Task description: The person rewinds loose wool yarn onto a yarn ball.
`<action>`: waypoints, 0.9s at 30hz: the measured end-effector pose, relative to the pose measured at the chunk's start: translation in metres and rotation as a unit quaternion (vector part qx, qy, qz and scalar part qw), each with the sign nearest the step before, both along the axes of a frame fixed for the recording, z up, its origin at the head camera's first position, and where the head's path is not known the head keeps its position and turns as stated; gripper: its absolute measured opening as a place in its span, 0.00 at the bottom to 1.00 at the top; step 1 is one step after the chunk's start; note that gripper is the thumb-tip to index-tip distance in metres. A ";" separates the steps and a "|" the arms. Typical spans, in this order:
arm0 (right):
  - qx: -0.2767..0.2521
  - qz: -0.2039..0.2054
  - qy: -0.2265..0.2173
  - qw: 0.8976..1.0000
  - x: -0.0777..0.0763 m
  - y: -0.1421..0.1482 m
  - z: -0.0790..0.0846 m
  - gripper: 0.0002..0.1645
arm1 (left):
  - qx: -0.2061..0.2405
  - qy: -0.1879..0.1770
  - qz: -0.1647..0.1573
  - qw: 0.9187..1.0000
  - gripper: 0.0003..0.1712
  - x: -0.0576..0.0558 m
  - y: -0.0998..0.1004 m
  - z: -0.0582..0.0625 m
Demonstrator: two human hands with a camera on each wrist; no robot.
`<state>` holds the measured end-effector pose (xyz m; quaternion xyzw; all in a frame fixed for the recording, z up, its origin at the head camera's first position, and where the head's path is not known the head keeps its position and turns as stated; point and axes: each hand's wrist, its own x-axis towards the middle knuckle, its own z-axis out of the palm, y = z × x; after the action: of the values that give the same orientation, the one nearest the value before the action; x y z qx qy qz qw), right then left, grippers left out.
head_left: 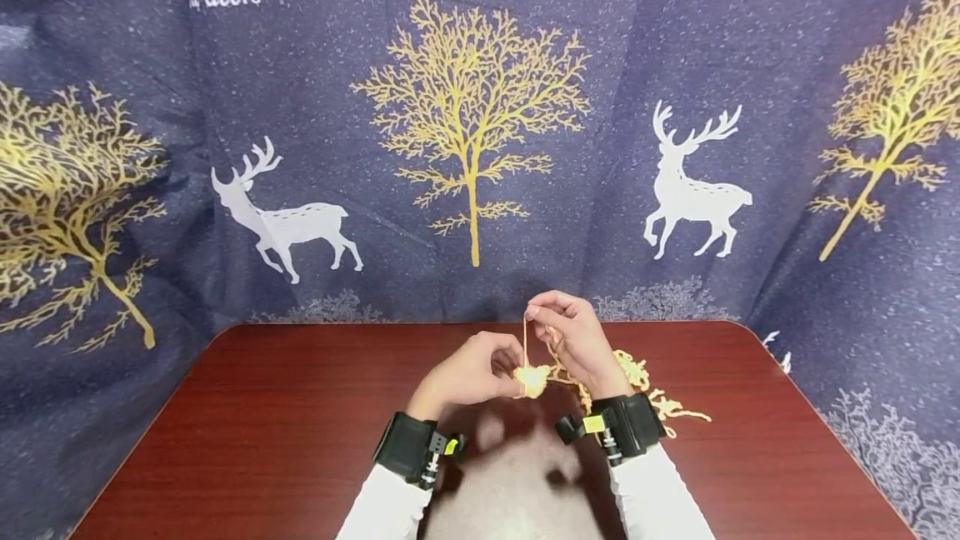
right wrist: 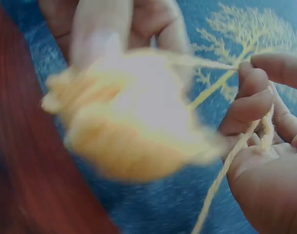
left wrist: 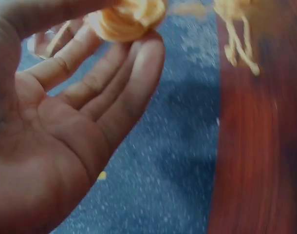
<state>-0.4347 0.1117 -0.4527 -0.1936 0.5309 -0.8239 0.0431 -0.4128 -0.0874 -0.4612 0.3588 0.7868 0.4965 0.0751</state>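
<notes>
My left hand grips a small wound ball of pale yellow yarn between thumb and fingers, above the table. In the left wrist view the ball sits at the fingertips, its wraps showing. My right hand, up and to the right of it, pinches the strand that runs taut from the ball. More of the strand passes through the curled fingers of the right hand and hangs below, as the right wrist view shows.
A loose tangle of the same yarn lies on the red-brown table beneath and right of the right hand, its loose end trailing rightward. Behind the table hangs a dark blue cloth printed with trees and deer.
</notes>
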 end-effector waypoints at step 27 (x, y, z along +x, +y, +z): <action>0.329 -0.071 0.104 0.936 0.011 -0.035 0.005 0.06 | 0.275 0.010 0.302 0.913 0.14 -0.008 -0.008 0.006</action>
<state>-0.4242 0.0771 -0.4480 -0.2150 0.7864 -0.5790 -0.0099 -0.4210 -0.0951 -0.4547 0.1153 0.6904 0.6889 -0.1883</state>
